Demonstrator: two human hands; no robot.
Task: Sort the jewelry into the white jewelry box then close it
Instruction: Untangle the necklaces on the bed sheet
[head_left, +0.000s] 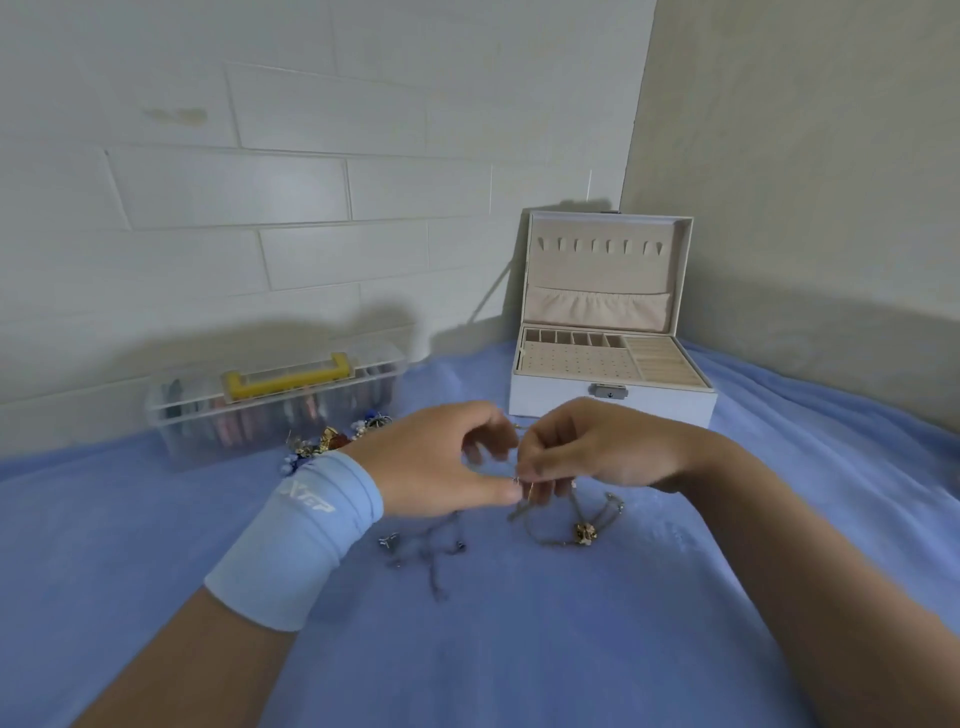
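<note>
- Centre of the frame: our left hand (441, 462), wearing a light-blue fabric wristband (306, 530), is curling its fingers and pinching one end of a thin metal chain necklace (521, 511) against the thumb; the fingertips are blurred.
- Just right of centre: our right hand (597, 447) is pinching the same chain necklace between the thumb and bent fingertips. The two hands are almost touching.
- Below the hands: the rest of the chain necklace is hanging from the fingers and trailing onto the soft blue cloth (519, 649), with its gold pendant (585, 532) lying on the cloth at lower right of the fingertips.
- Lower centre, left of the pendant: several small silver-toned pieces (421, 551) are lying on the cloth, too blurred for us to identify.
- Right of centre, beyond the hands: the white rectangular jewelry box (613, 408) is standing open, its lid upright and its beige-lined compartments facing us.
- Left of centre: a clear plastic storage case with a yellow handle (275, 405) is sitting against the white brick-pattern wall (260, 182). A heap of gold and blue jewelry (332, 439) is lying just in front of its right end.
</note>
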